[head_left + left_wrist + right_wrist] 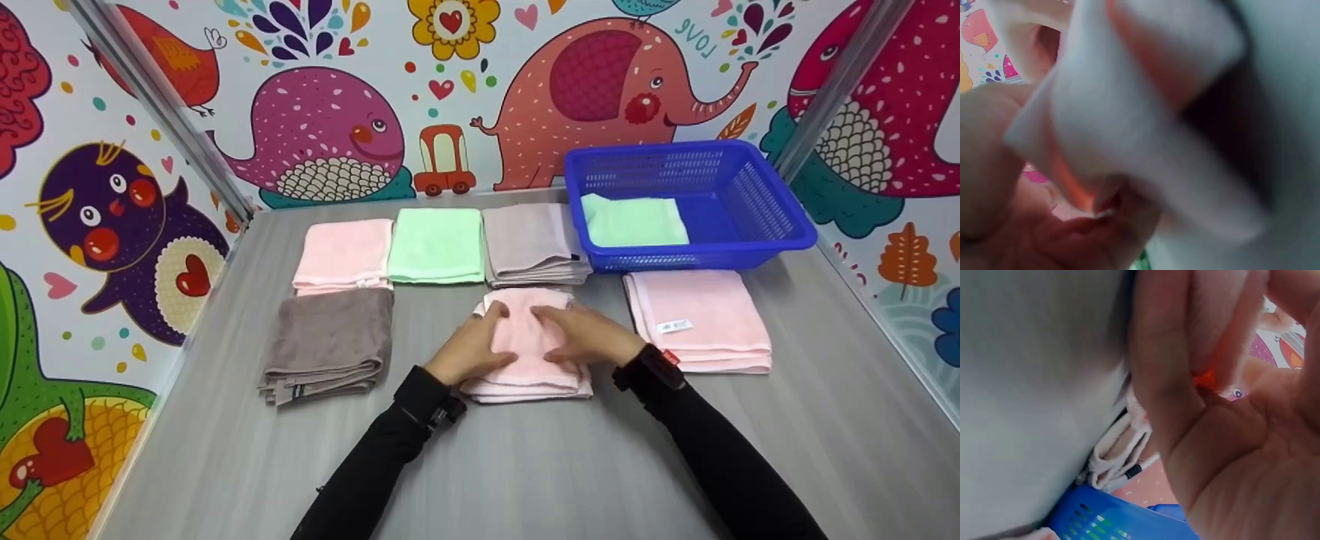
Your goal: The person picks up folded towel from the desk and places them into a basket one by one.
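A folded pink towel (525,345) sits at the middle of the table, its layered edges facing the near side. My left hand (469,351) grips its left side, thumb and fingers over the top face. From the opposite side my right hand (596,334) holds it the same way. In the left wrist view, blurred towel folds (1106,112) stand up close to the fingers. The right wrist view has a pink fold (1216,320) within the curve of the right hand (1230,439).
Behind lie folded pink (345,251), green (436,244) and grey-beige (532,240) towels. A brown towel (330,337) is at left, a tagged pink towel (705,322) at right. The blue basket (750,251) at back right holds a green towel (637,223). Printed walls enclose the table.
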The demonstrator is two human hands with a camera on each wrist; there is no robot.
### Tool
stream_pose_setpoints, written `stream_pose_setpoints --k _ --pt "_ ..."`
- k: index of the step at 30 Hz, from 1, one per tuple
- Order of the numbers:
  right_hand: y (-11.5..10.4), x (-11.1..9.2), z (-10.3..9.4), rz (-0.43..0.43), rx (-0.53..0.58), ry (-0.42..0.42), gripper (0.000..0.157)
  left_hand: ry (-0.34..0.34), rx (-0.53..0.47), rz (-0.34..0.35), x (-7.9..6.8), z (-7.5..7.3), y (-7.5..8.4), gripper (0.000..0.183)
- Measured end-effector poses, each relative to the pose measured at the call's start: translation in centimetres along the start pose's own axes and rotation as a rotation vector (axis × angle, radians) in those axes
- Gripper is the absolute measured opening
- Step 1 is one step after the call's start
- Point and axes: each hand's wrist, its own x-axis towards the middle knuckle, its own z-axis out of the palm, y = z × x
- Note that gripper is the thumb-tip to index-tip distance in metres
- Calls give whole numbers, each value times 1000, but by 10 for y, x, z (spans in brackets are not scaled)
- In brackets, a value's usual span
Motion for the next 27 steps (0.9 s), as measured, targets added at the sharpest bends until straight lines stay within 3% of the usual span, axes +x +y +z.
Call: stream_pose_setpoints --k 8,15,20,27 --pt "-1 0 0 -17 37 -15 75 -40 -63 78 1 2 0 53" --pt "0 1 0 -41 23 2 75 -41 -64 96 0 1 2 51" --pt "-1 -3 -7 -134 17 88 74 -3 -36 109 -4 -8 9 49" --pt "-10 -16 -32 -311 56 299 72 119 -42 192 -10 -35 22 49"
